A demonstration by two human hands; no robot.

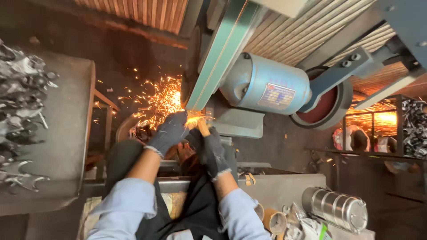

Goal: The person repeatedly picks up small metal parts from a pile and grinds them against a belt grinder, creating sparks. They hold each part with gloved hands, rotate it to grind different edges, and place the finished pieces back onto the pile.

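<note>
Both my hands wear dark grey gloves and press a small workpiece (pixel 202 126) against a green sanding belt (pixel 222 53). My left hand (pixel 171 131) grips it from the left. My right hand (pixel 211 149) holds it from below. Orange sparks (pixel 158 102) spray to the left from the contact point. The workpiece is mostly hidden by my fingers and the glare. A blue motor (pixel 264 84) drives the belt just to the right.
A grey table (pixel 62 133) at the left carries a heap of metal parts (pixel 20 98). A steel canister (pixel 336 209) and cardboard tubes (pixel 273 220) lie at the lower right. Another person (pixel 356 140) grinds at the far right beside a rack of parts (pixel 416 126).
</note>
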